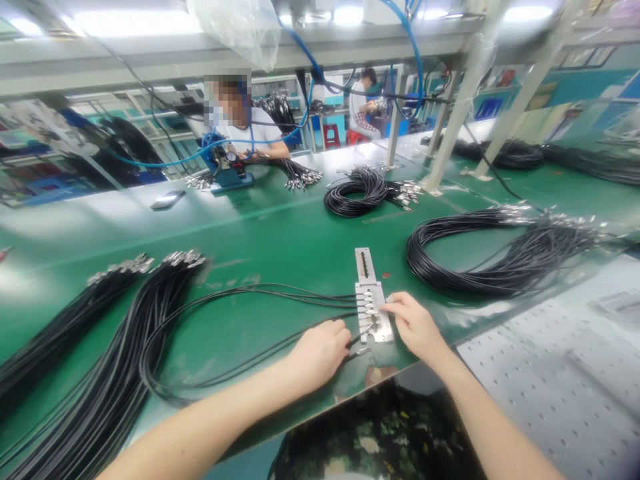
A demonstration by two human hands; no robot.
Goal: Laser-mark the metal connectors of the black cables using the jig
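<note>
The metal jig [376, 312] lies on the green desk [280, 250], in front of the person; black cables [295, 291] run into it from the left side, their metal ends seated side by side in its slots; a narrow plate [365, 265] extends from its far end. The left hand [323, 350] is at the near left side of the jig, fingers curled together around a cable; the right hand [407, 320] is at the right edge of the jig, index finger extended to the cable ends; whether thumb and finger pinch anything cannot be told. Two cable bundles [150, 320] lie to the left; a large coil [435, 260] lies to the right; a smaller coil [356, 193] lies beyond the jig; a co-worker [260, 133] sits across the desk, behind a blue press [231, 172].
</note>
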